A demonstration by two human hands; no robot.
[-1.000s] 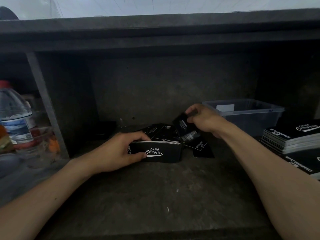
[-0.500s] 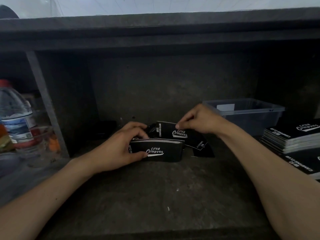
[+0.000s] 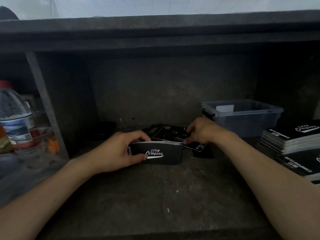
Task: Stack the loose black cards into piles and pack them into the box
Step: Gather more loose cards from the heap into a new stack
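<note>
A thick rectangular pile (image 3: 161, 153) of smooth black cards, white-lettered on its face, is gripped edge-up on the rough grey shelf (image 3: 155, 196) by the left hand (image 3: 119, 151) and pinched at its right end by the curled right hand (image 3: 202, 130), with flat loose cards (image 3: 166, 133) lying just behind and the translucent plastic box (image 3: 242, 116) set further right.

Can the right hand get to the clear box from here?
Probably yes, once the right hand lets go of the card stack. The box sits just behind and right of it, open-topped, with nothing between them.
</note>
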